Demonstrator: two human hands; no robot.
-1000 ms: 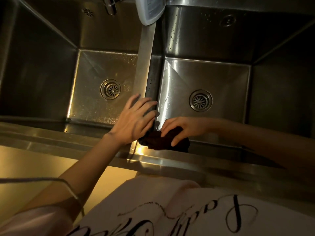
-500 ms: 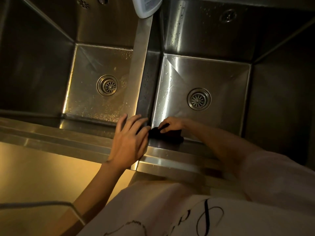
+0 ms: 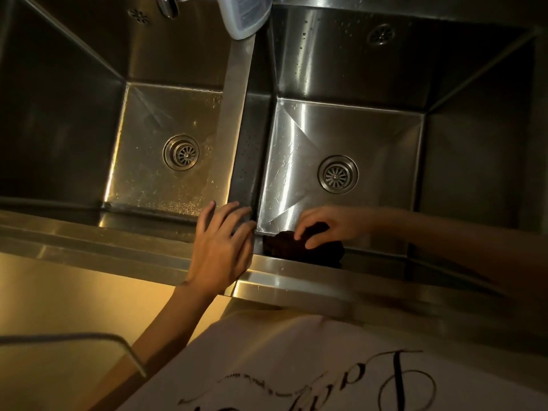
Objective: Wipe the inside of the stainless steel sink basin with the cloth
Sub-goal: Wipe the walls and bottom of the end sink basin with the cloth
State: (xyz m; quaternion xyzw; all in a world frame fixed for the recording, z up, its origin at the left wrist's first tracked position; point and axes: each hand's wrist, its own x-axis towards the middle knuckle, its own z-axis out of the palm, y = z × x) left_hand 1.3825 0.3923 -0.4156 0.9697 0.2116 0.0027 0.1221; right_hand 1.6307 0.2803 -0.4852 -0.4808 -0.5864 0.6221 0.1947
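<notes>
A double stainless steel sink lies below me. The right basin (image 3: pixel 385 137) has a wet, shiny floor and a round drain (image 3: pixel 337 174). A dark cloth (image 3: pixel 299 247) is bunched at the near left corner of that basin's floor. My right hand (image 3: pixel 329 225) presses down on the cloth with its fingers curled over it. My left hand (image 3: pixel 221 247) rests flat, fingers spread, on the near end of the divider (image 3: pixel 237 99) between the two basins, holding nothing.
The left basin (image 3: pixel 142 161) has its own drain (image 3: pixel 181 153). A tap spout (image 3: pixel 167 5) and a white plastic bottle (image 3: pixel 244 14) hang at the far edge. The steel front rim (image 3: pixel 89 241) runs below my hands. A pale garment with script lettering fills the bottom.
My right hand and the cloth have shifted slightly to the right along the near edge of the right basin's floor. The left hand has stayed on the divider.
</notes>
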